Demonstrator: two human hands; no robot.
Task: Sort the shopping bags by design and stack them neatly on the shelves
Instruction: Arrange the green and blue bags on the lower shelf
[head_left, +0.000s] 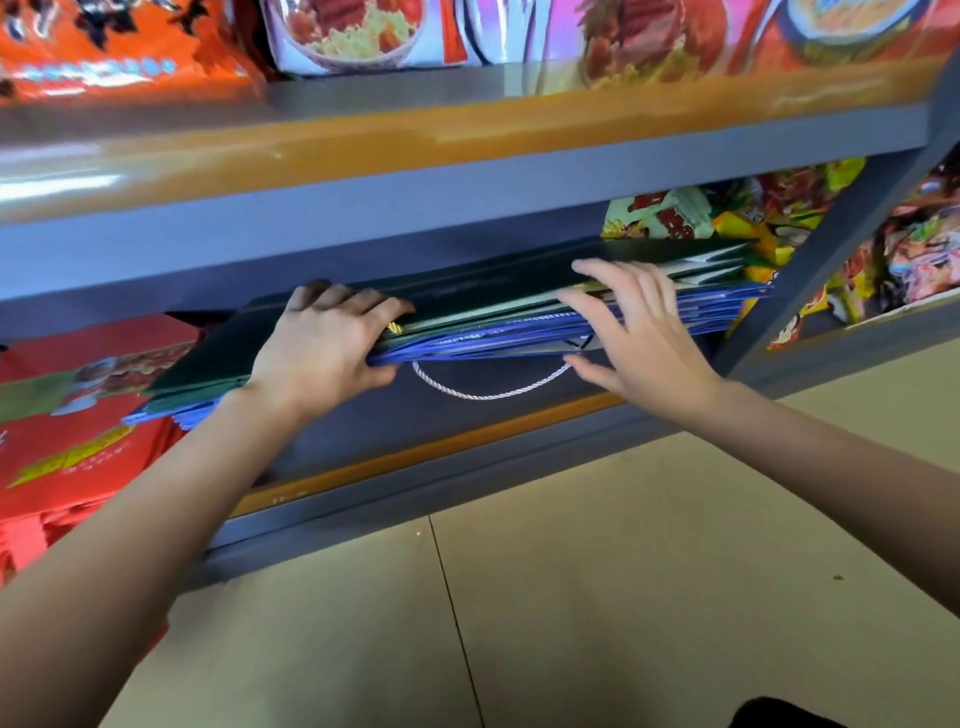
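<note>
Red bags (78, 415) stacked at lower shelf's left end. Left hand (322, 348) grips the flat stack of dark green and blue bags (493, 317) at its front edge, thumb under, fingers curled on top. White rope handle (488, 387) hangs below. Right hand (639, 332) spread, fingers straight against stack's front edge. Snack packets (727, 208) behind, right end.

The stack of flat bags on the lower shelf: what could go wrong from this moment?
1. The white rope handle hangs below the stack of flat bags; it may catch on the shelf edge.
2. Only the left hand grips the stack; the right hand lies open, so the blue bags underneath may slide out.
3. The red bags lie close, so designs could mix.
</note>
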